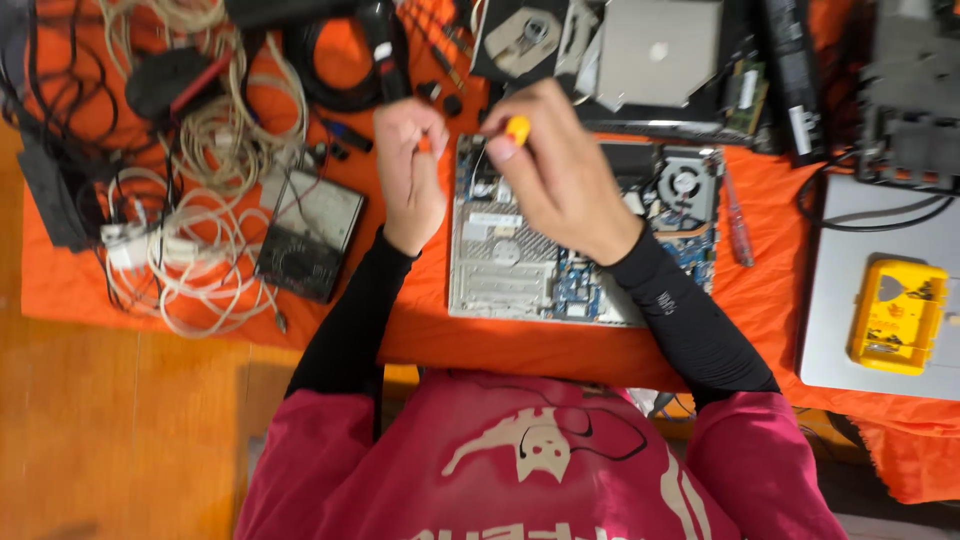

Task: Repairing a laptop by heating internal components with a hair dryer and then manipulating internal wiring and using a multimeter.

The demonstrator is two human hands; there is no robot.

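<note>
- The opened laptop (560, 240) lies on the orange cloth (80, 280), directly beneath both hands.
- The right hand (560, 175) is closed around a small orange-handled screwdriver (516, 128), held above the laptop's upper edge.
- The left hand (410, 165) pinches something tiny and orange; what it is cannot be told.
- A multimeter (310, 230) and tangled white cables (200, 200) lie left of the hands; a yellow case (897, 315) lies far right.

An orange cloth (70, 285) covers the desk (120, 420) — itself a warm orange-brown wood. The opened laptop (500, 265) shows silver metal and a blue circuit board. The right hand (565, 180) pinches an orange-yellow screwdriver handle (516, 129). Cream-white cables (215, 150) tangle beside black ones. The meter (310, 233) is black, the small case (897, 316) bright yellow — sleeves black, shirt pink with a white print
</note>
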